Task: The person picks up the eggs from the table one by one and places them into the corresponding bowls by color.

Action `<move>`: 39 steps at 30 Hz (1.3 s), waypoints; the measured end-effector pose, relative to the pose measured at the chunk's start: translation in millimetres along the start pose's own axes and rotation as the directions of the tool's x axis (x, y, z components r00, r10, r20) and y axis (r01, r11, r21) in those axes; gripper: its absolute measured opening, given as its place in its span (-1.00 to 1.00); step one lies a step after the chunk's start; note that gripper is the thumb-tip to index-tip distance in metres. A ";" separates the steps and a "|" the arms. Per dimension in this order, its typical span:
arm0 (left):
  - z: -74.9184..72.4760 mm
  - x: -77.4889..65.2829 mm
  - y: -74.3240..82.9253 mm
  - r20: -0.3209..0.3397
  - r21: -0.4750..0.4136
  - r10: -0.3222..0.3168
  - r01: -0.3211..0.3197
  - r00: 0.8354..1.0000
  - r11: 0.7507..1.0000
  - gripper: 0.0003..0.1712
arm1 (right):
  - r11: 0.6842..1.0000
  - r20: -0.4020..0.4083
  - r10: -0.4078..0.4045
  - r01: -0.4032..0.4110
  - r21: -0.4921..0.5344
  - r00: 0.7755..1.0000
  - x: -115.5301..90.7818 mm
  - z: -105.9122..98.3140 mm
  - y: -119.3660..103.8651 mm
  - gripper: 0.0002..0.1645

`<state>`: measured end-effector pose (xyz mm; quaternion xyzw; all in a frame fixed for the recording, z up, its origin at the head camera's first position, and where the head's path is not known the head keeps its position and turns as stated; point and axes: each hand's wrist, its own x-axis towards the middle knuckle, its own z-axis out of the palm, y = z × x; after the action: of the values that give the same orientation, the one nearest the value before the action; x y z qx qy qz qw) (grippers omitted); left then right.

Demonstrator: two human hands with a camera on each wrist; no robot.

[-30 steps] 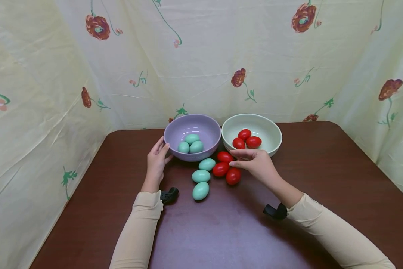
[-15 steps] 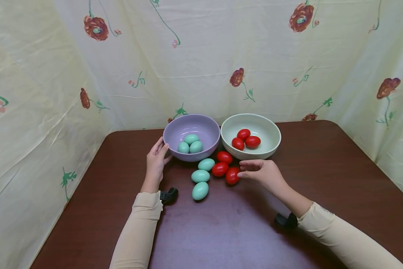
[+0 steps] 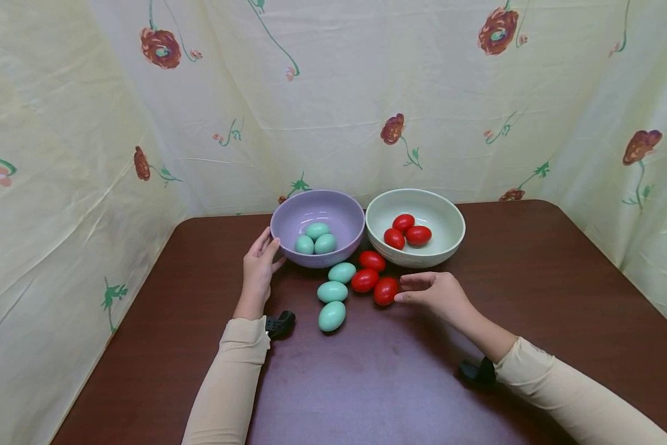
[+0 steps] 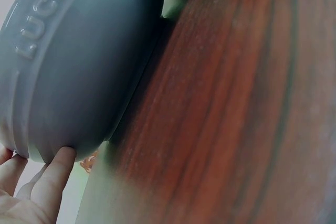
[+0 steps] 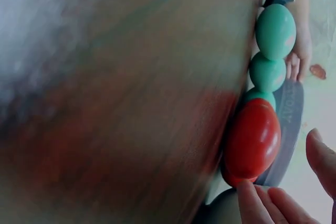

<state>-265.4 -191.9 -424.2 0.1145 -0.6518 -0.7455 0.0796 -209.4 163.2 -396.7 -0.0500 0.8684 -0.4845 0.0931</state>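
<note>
The left hand (image 3: 258,266) rests against the left side of a purple bowl (image 3: 339,210), its fingertips touching the outer wall in the left wrist view. Three pale green eggs (image 3: 318,230) lie in that bowl. The right hand (image 3: 436,293) is beside the nearest loose red egg (image 3: 386,291), thumb and fingers apart; whether a fingertip touches the egg I cannot tell. Two more red eggs (image 3: 365,280) lie close by, left of and behind it. Beyond them stands a whitish bowl (image 3: 447,216) holding three red eggs (image 3: 418,235).
Left of the loose red eggs, three green eggs (image 3: 332,292) form a line on the dark brown table (image 3: 333,383). The two bowls stand side by side near its far edge. A flowered curtain (image 3: 333,123) hangs behind. Each wrist carries a black device (image 3: 280,324).
The right hand has drawn back from in front of the whitish bowl, moving right and nearer, down beside the nearest red egg. The left hand and the eggs look unmoved.
</note>
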 end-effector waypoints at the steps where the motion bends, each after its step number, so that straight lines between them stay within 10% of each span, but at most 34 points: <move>1: -0.1 -0.1 0.1 0.000 0.000 -0.003 0.003 1.000 1.000 -0.35 | 1.000 0.006 0.002 -0.002 0.002 1.000 0.4 0.0 0.3 -0.37; 39: 0.6 0.0 0.1 0.009 -0.019 -0.017 0.018 1.000 1.000 -0.35 | 0.986 0.078 -0.035 0.047 -0.161 0.996 21.0 17.5 -10.0 -0.35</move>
<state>-265.6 -191.4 -424.0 0.1163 -0.6438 -0.7529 0.0715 -226.3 139.7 -399.5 -0.0935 0.8997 -0.4115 0.1112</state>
